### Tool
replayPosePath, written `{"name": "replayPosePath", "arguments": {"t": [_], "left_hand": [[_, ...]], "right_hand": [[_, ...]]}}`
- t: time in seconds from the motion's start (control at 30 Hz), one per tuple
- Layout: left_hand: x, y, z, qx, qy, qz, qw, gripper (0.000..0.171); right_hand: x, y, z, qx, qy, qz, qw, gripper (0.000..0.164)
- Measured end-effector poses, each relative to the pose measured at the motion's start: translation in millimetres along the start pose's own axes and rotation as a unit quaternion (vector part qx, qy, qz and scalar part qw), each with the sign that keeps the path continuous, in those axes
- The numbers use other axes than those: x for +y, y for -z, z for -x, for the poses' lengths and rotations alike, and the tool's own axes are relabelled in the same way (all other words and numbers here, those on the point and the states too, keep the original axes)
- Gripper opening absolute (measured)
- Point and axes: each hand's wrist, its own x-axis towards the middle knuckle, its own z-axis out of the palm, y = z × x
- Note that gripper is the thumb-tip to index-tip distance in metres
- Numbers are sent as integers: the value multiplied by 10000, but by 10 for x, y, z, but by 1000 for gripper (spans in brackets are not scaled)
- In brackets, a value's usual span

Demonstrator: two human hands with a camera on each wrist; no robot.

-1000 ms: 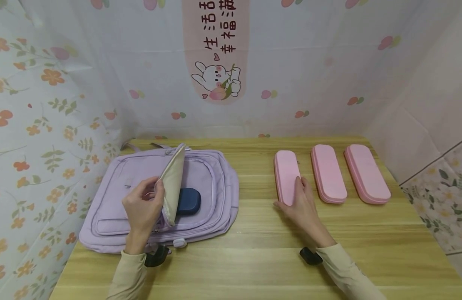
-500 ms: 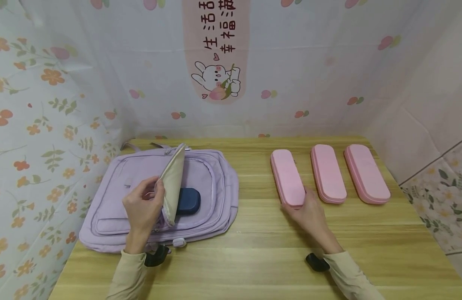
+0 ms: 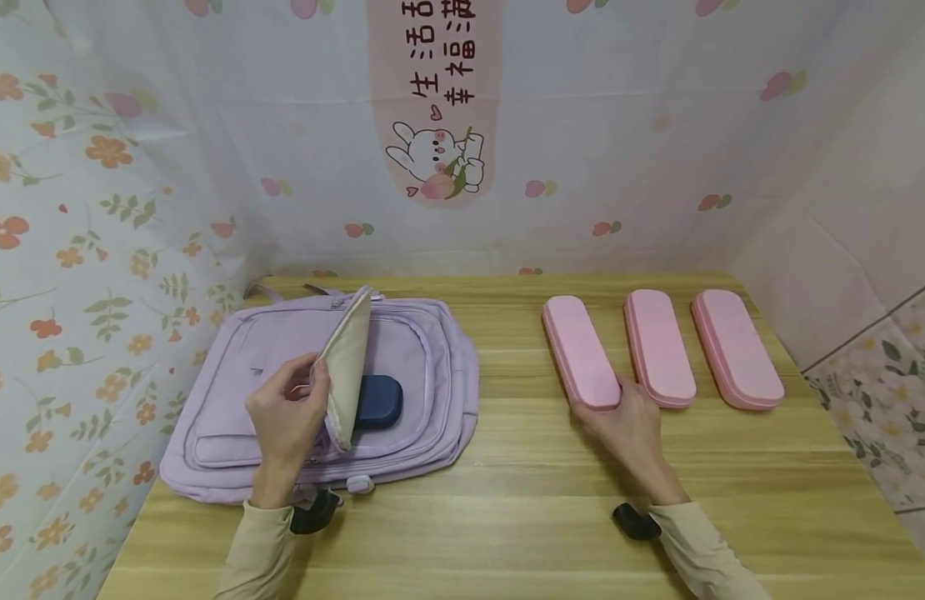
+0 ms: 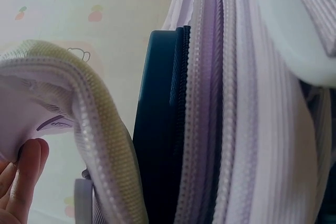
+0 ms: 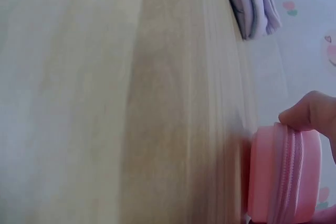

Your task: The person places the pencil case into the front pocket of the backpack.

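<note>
On the left in the head view, a lilac backpack (image 3: pixel 245 350) lies flat with its front pocket unzipped. My left hand (image 3: pixel 286 408) pinches the edge of the pocket's cream-lined flap (image 3: pixel 348 367) and holds it raised. A dark blue zip case (image 3: pixel 380 402) sits in the pocket, partly hidden by that flap. To the right, my right hand (image 3: pixel 627 429) grips the near end of a pink pencil case (image 3: pixel 578 346), the leftmost of three in a row. In the right wrist view, the thumb and fingers span its zipped end (image 5: pixel 283 177).
Two more pink pencil cases, a middle one (image 3: pixel 660 346) and a right one (image 3: pixel 736 350), lie close to my right hand. All rest on a wood-grain table (image 3: pixel 492 517). Patterned cloth (image 3: pixel 620 150) hangs behind and along the left side.
My right hand has shifted right and taken hold of the pencil case's near end. The case has turned, its near end swinging right. My left hand and the flap stay put.
</note>
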Motion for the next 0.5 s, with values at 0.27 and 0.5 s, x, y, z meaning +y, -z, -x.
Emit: {"name": "replayPosePath", "arguments": {"t": [0.27,0.5], "left_hand": [[4,11,19,-32,78,-32,10000,11],[11,-12,15,-17,36,24,10000,12]], "right_hand": [[-43,8,-48,100,2,15,9999,66],[-126,2,-62,181,241,-190,9994,67]]}}
